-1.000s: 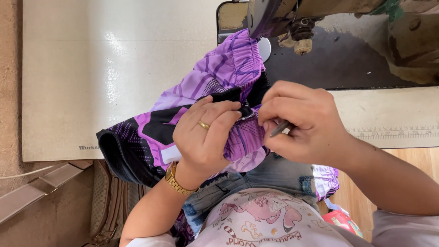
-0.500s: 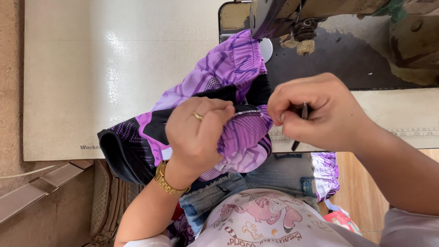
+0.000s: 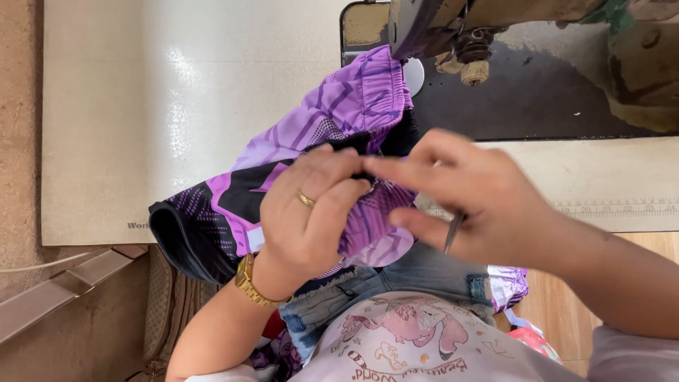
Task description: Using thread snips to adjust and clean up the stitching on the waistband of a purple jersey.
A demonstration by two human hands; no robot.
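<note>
Both hands meet over the purple and black garment (image 3: 311,134), bunched at the near edge of the white sewing table (image 3: 177,106), partly hanging off into the lap. Left hand (image 3: 311,212), ring and gold watch on it, is closed on a fold of the fabric, fingers curled over. Right hand (image 3: 467,198) pinches the same spot with thumb and forefinger, fingertips touching the left's. A thin dark metal tool (image 3: 453,232) is tucked under the right palm; only the tip shows, so can't tell what kind. The pinch point itself is covered by the fingers and a bit motion-blurred, so the seam detail is unreadable

Sewing machine (image 3: 523,42) is cut off by the top edge; the needle area sits just above the garment's ruffled waistband, contact unclear. The garment's lower part disappears under the left wrist and denim (image 3: 424,276). More purple cloth (image 3: 509,286) pokes out by the right forearm, mostly hidden

Room: wide bare table left of the garment, plus a strip of table with a printed ruler (image 3: 615,206) right of the hands. The machine bed crowds the upper right
</note>
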